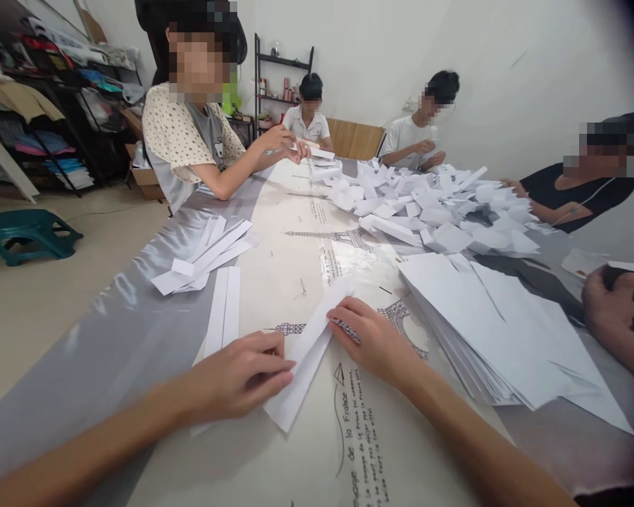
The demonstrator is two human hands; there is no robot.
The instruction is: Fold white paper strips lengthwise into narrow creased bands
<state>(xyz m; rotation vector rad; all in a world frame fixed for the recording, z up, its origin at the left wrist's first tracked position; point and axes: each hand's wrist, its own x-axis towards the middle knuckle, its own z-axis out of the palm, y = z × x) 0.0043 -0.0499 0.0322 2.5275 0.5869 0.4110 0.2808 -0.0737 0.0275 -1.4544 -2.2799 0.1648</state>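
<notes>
- The left hand (243, 377) lies flat, palm down, fingers together, pressing on the near half of a folded paper strip (309, 352) that lies on the table (110, 331).
- The right hand (373, 338) rests on the far half of the same strip, fingers spread a little and fingertips pinning its edge; neither hand grips it, both press it down.
- The strip runs slantwise between the two hands, its near end poking out past the left fingers toward the person, its far end rising beyond the right hand.
- The tablecloth (317, 282) under it is cream with Eiffel Tower drawings and handwriting.
- Just right of the right hand sits a thick stack of white sheets (496, 331), fanned out.
- Left of the hands, two flat strips (222, 310) lie side by side; beyond them is a loose bundle of folded strips (206, 257).
- At the right edge another person's hand (610, 303) rests on the table.
- Farther off, a heap of folded paper pieces (427, 204) covers the middle of the table.
- Four other people sit round the far end, hands on paper.
- A green stool (29, 236) stands on the floor at left.
</notes>
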